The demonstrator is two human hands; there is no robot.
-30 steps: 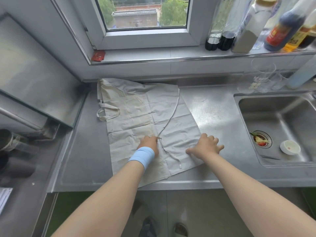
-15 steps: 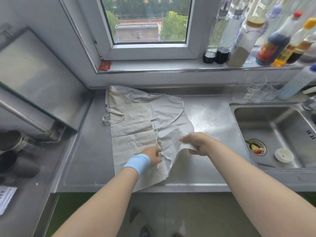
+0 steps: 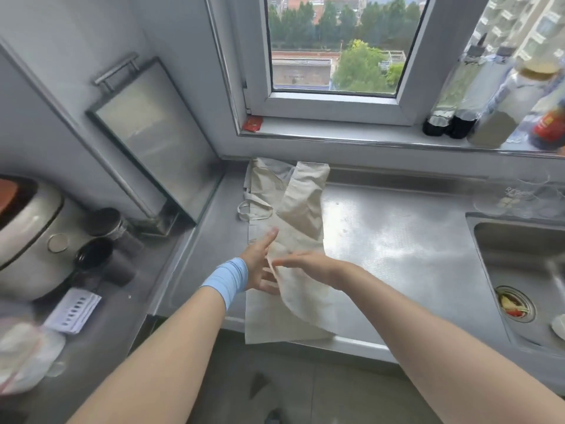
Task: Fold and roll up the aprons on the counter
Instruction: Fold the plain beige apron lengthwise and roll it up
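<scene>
Lying on the steel counter (image 3: pixel 397 240) below the window (image 3: pixel 336 44), the cream apron (image 3: pixel 301 209) is now a narrow strip doubled lengthwise. A second ago it lay spread flat, and half a second ago only its right edge was lifted; that right half has since come across onto the left half. Its near end hangs a little over the counter's front edge, and its strap loop (image 3: pixel 253 211) sticks out to the left.

The left hand (image 3: pixel 260 264), above a blue wristband (image 3: pixel 227 278), has moved from the middle seam to the strip's left edge. Its fingers are straight and spread, one reaching out over the cloth, gripping nothing. The right hand (image 3: pixel 312 266) has crossed leftward with the flap and lies on top of it, fingers stretched toward the left hand. It is blurred, and I cannot tell whether a thumb pinches cloth underneath.

The view has swung left since then. A white rice cooker (image 3: pixel 27 234), two dark jars (image 3: pixel 101 221) and a printed paper slip (image 3: pixel 73 309) now show at the left, beside a leaning glass panel (image 3: pixel 146 139). The sink (image 3: pixel 519 240), with scraps in its drain (image 3: pixel 515 306), has slid to the right edge. Bottles (image 3: pixel 489 117) and a red packet (image 3: pixel 253 123) sit on the sill.
</scene>
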